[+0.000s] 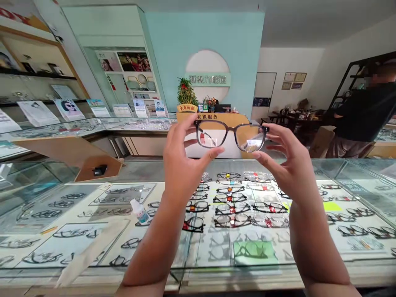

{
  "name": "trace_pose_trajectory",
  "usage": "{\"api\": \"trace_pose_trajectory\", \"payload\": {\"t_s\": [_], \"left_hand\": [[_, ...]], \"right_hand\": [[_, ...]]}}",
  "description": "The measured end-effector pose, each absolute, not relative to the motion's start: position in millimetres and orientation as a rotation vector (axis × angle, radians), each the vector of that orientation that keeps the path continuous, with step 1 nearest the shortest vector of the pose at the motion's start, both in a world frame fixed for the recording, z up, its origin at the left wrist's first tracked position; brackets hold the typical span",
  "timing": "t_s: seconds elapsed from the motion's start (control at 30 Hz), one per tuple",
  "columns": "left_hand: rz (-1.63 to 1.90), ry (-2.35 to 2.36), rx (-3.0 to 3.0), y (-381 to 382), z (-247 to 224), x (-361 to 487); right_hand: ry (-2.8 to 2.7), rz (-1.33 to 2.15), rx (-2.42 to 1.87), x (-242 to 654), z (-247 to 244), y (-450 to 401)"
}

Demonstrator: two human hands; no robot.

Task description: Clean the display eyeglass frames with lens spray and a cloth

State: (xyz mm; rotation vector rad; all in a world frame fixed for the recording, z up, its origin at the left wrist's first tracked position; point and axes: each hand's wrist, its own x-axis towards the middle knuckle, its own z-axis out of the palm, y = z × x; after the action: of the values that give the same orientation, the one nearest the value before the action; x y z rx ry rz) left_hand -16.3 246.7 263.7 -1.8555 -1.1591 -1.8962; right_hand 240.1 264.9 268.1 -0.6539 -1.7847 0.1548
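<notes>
A pair of eyeglasses [230, 129] with a dark, partly clear frame is held up level in front of me, above the glass display case [198, 284]. My left hand [185, 148] pinches its left end, with the thumb under the left lens. At the other end, my right hand [286, 154] grips the right corner between fingers and thumb. Both lenses are see-through, and the counter behind shows through them. The temples are mostly hidden behind the front. Below, several rows of eyeglasses [232, 208] lie inside the case.
A small white bottle [140, 211] and a green cloth [254, 252] are at the case, left and front. A wooden panel [71, 152] stands at the left. The yellow service counter [185, 119] is farther back. Another person [366, 111] in dark clothes stands at the right.
</notes>
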Motion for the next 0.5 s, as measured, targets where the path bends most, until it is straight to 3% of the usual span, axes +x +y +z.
{"api": "trace_pose_trajectory", "payload": {"t_s": [0.5], "left_hand": [[-1.857, -1.235, -1.862, 268.1, 256.2, -27.4]], "right_hand": [[-1.785, 0.017, -0.772, 227.2, 248.9, 287.0]]}}
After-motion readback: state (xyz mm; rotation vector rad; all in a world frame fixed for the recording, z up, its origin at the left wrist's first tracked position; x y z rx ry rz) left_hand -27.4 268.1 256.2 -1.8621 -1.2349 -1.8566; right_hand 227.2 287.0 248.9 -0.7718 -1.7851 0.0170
